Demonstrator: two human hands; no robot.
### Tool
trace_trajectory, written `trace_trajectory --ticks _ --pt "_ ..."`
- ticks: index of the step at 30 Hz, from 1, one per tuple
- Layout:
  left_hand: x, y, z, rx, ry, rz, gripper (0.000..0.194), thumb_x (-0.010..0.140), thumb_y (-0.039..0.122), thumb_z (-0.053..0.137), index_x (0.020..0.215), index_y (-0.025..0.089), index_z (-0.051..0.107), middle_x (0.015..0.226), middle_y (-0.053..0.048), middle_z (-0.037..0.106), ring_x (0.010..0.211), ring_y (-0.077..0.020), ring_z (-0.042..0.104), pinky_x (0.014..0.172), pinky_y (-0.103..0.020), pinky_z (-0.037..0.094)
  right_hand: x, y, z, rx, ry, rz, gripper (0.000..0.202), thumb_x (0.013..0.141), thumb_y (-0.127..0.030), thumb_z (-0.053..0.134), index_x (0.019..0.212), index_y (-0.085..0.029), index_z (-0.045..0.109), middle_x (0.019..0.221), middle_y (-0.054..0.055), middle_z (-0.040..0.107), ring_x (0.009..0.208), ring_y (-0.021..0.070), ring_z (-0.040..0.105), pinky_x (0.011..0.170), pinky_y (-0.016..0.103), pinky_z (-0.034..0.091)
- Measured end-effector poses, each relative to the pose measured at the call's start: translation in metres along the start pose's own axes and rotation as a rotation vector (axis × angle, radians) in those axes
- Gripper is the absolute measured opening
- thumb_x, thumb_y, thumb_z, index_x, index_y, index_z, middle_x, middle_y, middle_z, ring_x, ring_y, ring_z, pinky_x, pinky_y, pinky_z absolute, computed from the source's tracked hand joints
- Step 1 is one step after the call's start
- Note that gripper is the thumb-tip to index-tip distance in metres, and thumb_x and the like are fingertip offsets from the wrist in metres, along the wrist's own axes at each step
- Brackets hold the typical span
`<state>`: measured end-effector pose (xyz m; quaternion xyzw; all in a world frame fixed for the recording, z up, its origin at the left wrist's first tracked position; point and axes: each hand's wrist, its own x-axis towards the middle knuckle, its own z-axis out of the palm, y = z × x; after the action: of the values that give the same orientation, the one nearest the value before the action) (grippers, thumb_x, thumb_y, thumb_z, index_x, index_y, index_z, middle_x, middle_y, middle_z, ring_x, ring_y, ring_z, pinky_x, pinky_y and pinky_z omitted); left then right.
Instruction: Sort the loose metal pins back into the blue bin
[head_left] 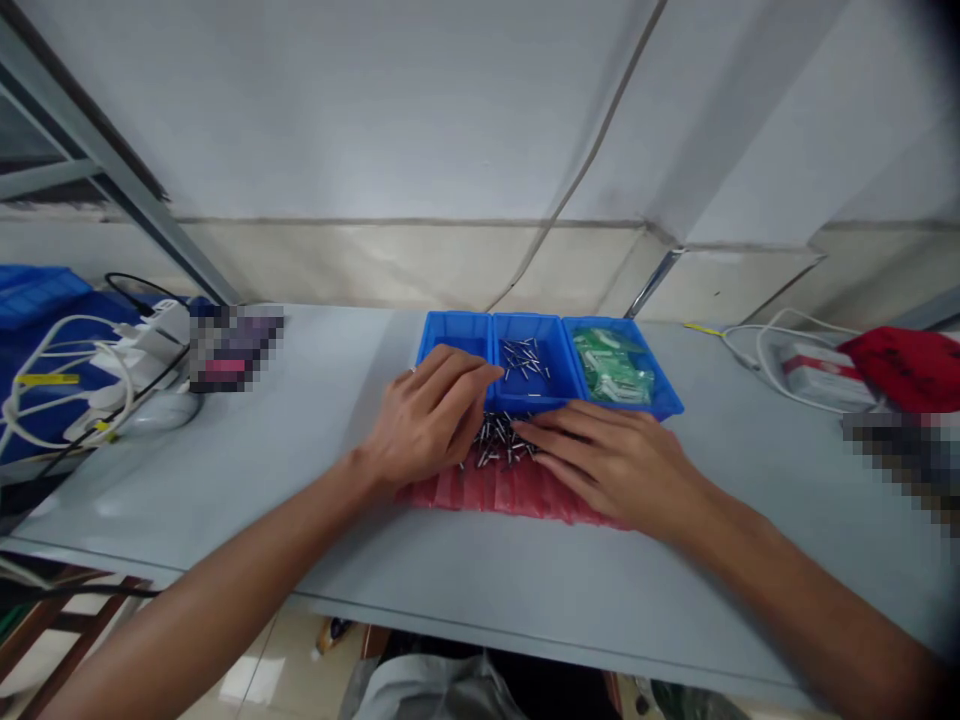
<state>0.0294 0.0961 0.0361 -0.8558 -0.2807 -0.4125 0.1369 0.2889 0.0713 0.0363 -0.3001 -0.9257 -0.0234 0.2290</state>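
Observation:
A pile of small metal pins (pixel 496 440), looking like blind rivets, lies on red bubble wrap (pixel 480 490) in front of a blue bin with three compartments (pixel 551 404). My left hand (pixel 435 415) is over the left compartment's front edge, fingers curled and drawn together toward the thumb; anything inside them is hidden. At the pile's right side rests my right hand (pixel 615 455), its fingers stretched out with the tips at the pins. More pins (pixel 525 358) lie scattered in the middle compartment. Green-and-clear plastic packets (pixel 613 368) fill the right one. My left hand partly covers the left compartment.
On the left are white chargers and cables (pixel 150 340) and a blurred-out item (pixel 236 350). A white-and-red box (pixel 823 375) and a red cloth-like item (pixel 904 368) sit at the right. The grey table (pixel 315 500) meets a wall behind.

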Motion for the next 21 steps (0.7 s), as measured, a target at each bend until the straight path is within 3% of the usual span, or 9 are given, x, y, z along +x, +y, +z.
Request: trace_trajectory --ticks 3,9,13,17,21 --pt "0.0 0.003 0.001 0.014 -0.025 0.03 0.028 0.093 0.008 0.058 0.12 0.014 0.061 0.105 -0.009 0.074 0.098 -0.0205 0.068 0.08 -0.034 0.062 -0.004 0.001 0.008 -0.186 -0.127 -0.063 0.037 0.094 -0.005 0.061 0.126 -0.018 0.073 0.114 0.011 0.077 0.105 0.0291 0.073 0.087 0.046 0.066" --pt "0.0 0.0 0.002 -0.013 -0.012 0.04 0.026 0.09 0.006 0.06 0.115 0.011 0.063 0.104 -0.01 0.073 0.097 -0.021 0.067 0.078 -0.034 0.062 -0.002 0.003 0.009 -0.165 0.051 -0.107 0.031 0.096 -0.004 0.058 0.121 -0.013 0.072 0.097 0.01 0.075 0.091 0.0236 0.072 0.082 0.039 0.065" --pt "-0.001 0.0 0.0 -0.021 -0.016 0.033 0.028 0.087 0.004 0.066 0.114 0.011 0.064 0.103 -0.009 0.073 0.094 -0.0203 0.067 0.079 -0.034 0.06 0.004 -0.001 -0.001 0.042 0.229 0.022 0.02 0.096 -0.008 0.063 0.108 -0.017 0.076 0.101 0.007 0.074 0.086 0.0163 0.073 0.078 0.029 0.062" --pt "-0.002 0.002 -0.002 -0.045 -0.023 0.072 0.03 0.083 0.003 0.07 0.112 0.01 0.066 0.101 -0.009 0.073 0.093 -0.0201 0.067 0.079 -0.033 0.06 0.008 -0.002 -0.014 0.166 0.343 0.153 0.009 0.094 -0.015 0.07 0.096 -0.019 0.078 0.093 0.005 0.074 0.082 0.0154 0.071 0.078 0.029 0.06" --pt "-0.002 0.003 -0.002 -0.037 -0.037 0.097 0.029 0.084 0.003 0.07 0.111 0.011 0.066 0.102 -0.008 0.074 0.094 -0.0202 0.068 0.077 -0.033 0.061 0.009 -0.003 -0.02 0.545 0.247 0.456 0.007 0.09 -0.027 0.078 0.084 -0.023 0.077 0.071 -0.001 0.072 0.062 0.0123 0.066 0.059 0.025 0.056"
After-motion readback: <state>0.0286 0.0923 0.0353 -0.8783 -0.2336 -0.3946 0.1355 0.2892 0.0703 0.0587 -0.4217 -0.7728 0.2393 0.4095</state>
